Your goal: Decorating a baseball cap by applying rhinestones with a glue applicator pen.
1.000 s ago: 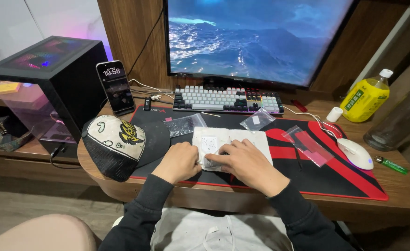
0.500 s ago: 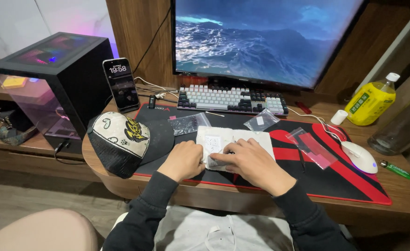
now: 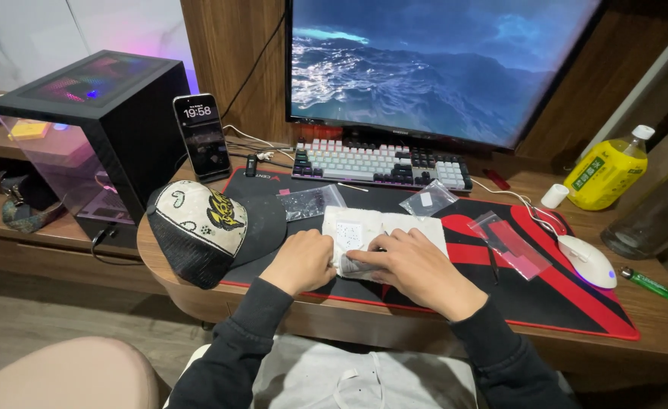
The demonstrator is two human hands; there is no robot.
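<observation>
Both of my hands rest on a black and red desk mat (image 3: 576, 303) at the front of a wooden desk. My left hand (image 3: 303, 261) and my right hand (image 3: 413, 269) are closed together on a small clear plastic bag (image 3: 353, 265) with pale contents. Under and behind the bag lies a white folded cloth or paper (image 3: 383, 227). A black and white cap (image 3: 201, 227) sits just left of my left hand.
Three more clear bags lie on the mat (image 3: 311, 203) (image 3: 428, 199) (image 3: 509, 244). Behind are a keyboard (image 3: 379, 163), a monitor (image 3: 432, 68), a propped phone (image 3: 202, 136) and a computer case (image 3: 99, 121). At right: a white mouse (image 3: 587, 260), a yellow bottle (image 3: 605, 170), a green lighter (image 3: 646, 282).
My hands stay on the small bag at the same spot on the mat. The view has shifted slightly as my head moved.
</observation>
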